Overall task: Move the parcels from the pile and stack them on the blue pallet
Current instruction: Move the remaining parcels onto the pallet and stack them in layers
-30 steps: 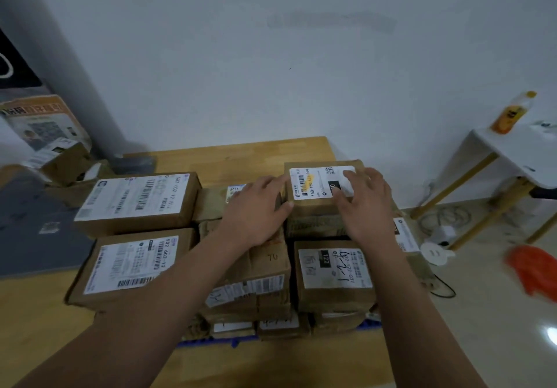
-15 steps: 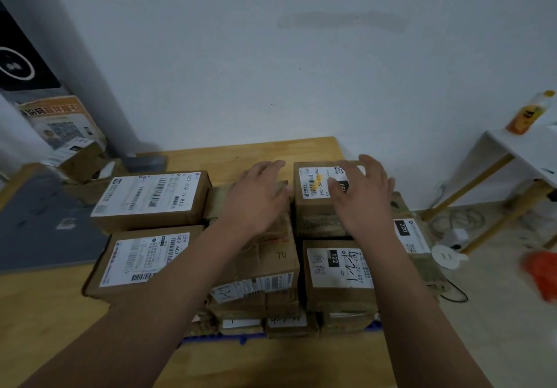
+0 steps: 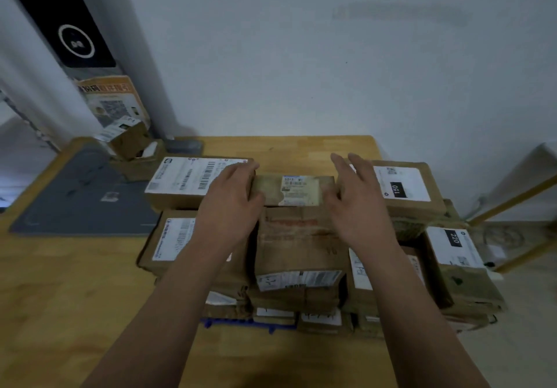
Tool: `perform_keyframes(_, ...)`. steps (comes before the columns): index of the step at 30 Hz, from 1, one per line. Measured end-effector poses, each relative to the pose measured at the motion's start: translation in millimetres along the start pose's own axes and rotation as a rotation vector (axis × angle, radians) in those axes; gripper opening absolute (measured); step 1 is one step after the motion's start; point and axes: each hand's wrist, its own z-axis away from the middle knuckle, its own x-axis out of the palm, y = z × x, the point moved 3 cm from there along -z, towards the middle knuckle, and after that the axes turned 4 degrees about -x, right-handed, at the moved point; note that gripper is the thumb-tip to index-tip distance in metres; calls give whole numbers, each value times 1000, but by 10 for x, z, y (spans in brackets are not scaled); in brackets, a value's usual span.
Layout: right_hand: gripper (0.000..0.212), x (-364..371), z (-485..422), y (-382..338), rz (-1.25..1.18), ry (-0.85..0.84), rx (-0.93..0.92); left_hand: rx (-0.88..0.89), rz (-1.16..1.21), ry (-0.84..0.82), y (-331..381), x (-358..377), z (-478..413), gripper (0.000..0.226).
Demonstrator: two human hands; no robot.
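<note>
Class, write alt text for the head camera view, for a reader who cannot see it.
A person's left hand and right hand, both open, flank a small labelled parcel at the back of a stack of brown cardboard parcels. The stack sits on a blue pallet on a wooden table against a pale wall.

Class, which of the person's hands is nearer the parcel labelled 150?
Right. The right hand is at the left edge of the parcel labelled 150; the left hand is farther left, across the middle parcel.
</note>
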Motion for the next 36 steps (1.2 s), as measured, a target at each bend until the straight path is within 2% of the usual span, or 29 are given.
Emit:
perform_keyframes(9, 57, 605, -100, -880, 20, -153, -62, 8, 156, 82, -619, -544, -67, 43)
perform_keyframes(13, 58, 1040, -224, -1296, 45, -190, -114, -18, 197, 114, -1060, -813, -191, 42)
perform_keyframes(16, 57, 1296, -350, -1486, 98, -252, -74, -71, 204, 113, -1487, -967, -345, 43)
perform_keyframes(21, 54, 1522, -530, -1646, 198, -235, 17, -167, 189, -59, -2081, -970, -593, 49)
perform_keyframes(26, 55, 1738, -595, -1801, 217, -245, 96, -130, 308, -271, -2272, -837, -708, 42)
perform_keyframes(31, 54, 1912, -625, -1971, 177, -213, 175, -91, 306, -314, -2447, -835, -794, 40)
perform_keyframes(36, 51, 2154, -732, -2267, 206, -227, 147, -78, 310, -336, -2729, -929, -920, 39)
